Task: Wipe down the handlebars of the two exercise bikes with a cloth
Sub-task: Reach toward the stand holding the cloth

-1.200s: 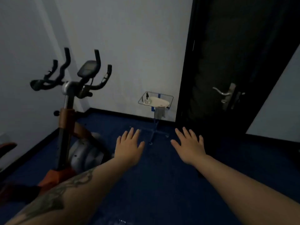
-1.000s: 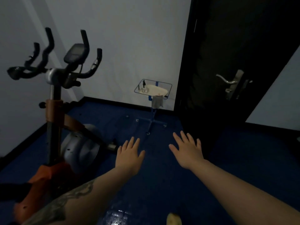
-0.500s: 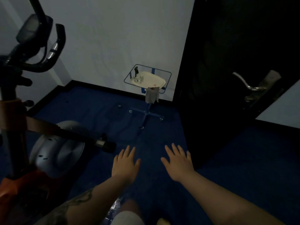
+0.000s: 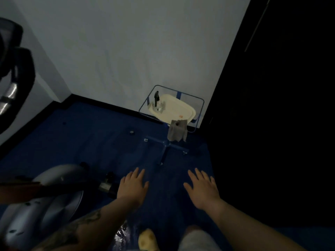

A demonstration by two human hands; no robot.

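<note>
A limp grey cloth (image 4: 177, 131) hangs over the front edge of a blue wire-framed stand (image 4: 199, 113) holding a cream plastic tray (image 4: 178, 107). Left hand (image 4: 133, 187) and right hand (image 4: 203, 190) hover flat, each grip wide, holding nothing. An exercise bike's handlebar (image 4: 12, 87) curves black at left.

No readable text, label, brand, number or sign anywhere in view. Room dim, picture blurred. Spray bottle (image 4: 157, 103) on cream tray (image 4: 178, 109): no label legible. Small orange mark on tray near its front edge, too small to tell if print. Exercise bike (image 4: 36, 200) flywheel cover: plain, no lettering legible. Wall and dark door: no markings visible.
</note>
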